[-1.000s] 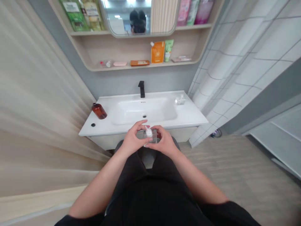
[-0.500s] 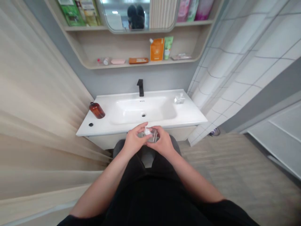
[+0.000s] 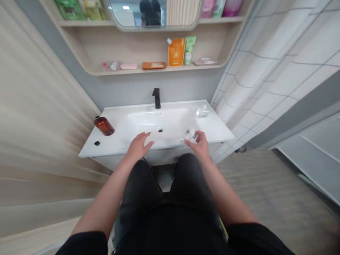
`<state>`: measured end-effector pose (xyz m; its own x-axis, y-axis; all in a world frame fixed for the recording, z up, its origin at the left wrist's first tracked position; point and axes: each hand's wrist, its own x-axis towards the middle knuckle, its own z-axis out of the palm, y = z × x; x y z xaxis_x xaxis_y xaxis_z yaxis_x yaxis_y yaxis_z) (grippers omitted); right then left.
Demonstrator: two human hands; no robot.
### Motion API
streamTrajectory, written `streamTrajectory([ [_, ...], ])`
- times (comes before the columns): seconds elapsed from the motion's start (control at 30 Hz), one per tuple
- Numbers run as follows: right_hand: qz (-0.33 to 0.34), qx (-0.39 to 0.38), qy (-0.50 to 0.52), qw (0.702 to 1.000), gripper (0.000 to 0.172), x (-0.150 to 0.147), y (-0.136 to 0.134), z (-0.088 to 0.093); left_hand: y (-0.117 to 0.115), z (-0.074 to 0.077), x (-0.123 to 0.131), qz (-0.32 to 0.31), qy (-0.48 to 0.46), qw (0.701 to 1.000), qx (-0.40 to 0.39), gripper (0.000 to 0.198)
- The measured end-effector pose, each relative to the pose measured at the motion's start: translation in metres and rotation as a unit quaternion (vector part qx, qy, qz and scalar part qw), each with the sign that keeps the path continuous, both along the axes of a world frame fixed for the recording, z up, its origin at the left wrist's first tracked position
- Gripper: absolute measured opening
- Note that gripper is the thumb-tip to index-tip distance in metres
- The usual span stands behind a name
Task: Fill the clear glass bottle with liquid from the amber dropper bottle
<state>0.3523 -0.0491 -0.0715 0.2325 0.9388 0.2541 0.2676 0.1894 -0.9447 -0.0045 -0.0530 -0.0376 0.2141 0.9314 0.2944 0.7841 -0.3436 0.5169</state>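
Note:
My right hand (image 3: 199, 144) is closed round a small clear bottle with a white cap (image 3: 190, 136), held just over the front right rim of the white sink counter (image 3: 215, 130). My left hand (image 3: 138, 145) is open, fingers spread, resting at the front edge of the basin (image 3: 162, 124) and holding nothing. The two hands are apart, left and right of the drain.
An amber bottle (image 3: 103, 126) lies tilted on the counter's left, with a small black cap (image 3: 97, 143) near it. A black tap (image 3: 156, 97) stands at the back. A clear dish (image 3: 202, 112) sits back right. Shelf with packets above; tiled wall on the right.
My hands, earlier joined round the clear bottle in front of me, have parted. The left let go and moved to the basin edge; the right carried the bottle right, over the counter.

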Motion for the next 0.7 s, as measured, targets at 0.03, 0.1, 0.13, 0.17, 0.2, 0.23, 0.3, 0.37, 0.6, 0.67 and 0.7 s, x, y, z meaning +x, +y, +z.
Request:
streamTrajectory([
  [0.03,-0.064,-0.013,-0.016,0.998,0.081,0.018,0.017,-0.003,0.013,-0.007,-0.011,0.034,0.047,0.998,-0.025,0.058],
  [0.1,-0.171,-0.039,-0.063,0.982,0.082,0.053,0.05,-0.008,0.034,-0.022,-0.028,0.075,0.112,0.988,-0.071,0.058],
  [0.13,-0.207,-0.049,-0.086,0.973,0.081,0.069,0.066,-0.009,0.042,-0.029,-0.033,0.085,0.129,0.984,-0.09,0.059],
  [0.17,-0.239,-0.063,-0.105,0.963,0.08,0.083,0.081,-0.01,0.048,-0.034,-0.036,0.092,0.139,0.98,-0.105,0.06],
  [0.2,-0.264,-0.068,-0.121,0.955,0.078,0.096,0.095,-0.012,0.052,-0.039,-0.037,0.099,0.144,0.977,-0.117,0.061],
  [0.23,-0.286,-0.067,-0.131,0.947,0.076,0.106,0.108,-0.013,0.055,-0.043,-0.037,0.109,0.149,0.974,-0.129,0.062],
  [0.3,-0.317,-0.068,-0.141,0.935,0.075,0.119,0.13,-0.016,0.058,-0.048,-0.034,0.131,0.16,0.967,-0.148,0.066],
  [0.37,-0.341,-0.076,-0.139,0.926,0.075,0.124,0.148,-0.018,0.058,-0.049,-0.03,0.151,0.17,0.961,-0.159,0.069],
  [0.6,-0.342,-0.079,-0.157,0.923,0.074,0.11,0.187,-0.016,0.058,-0.049,-0.029,0.171,0.173,0.957,-0.16,0.066],
  [0.67,-0.33,-0.086,-0.168,0.925,0.075,0.106,0.192,-0.015,0.058,-0.049,-0.029,0.172,0.175,0.955,-0.165,0.064],
  [0.7,-0.324,-0.091,-0.172,0.926,0.076,0.105,0.195,-0.014,0.058,-0.049,-0.028,0.171,0.176,0.955,-0.165,0.063],
])
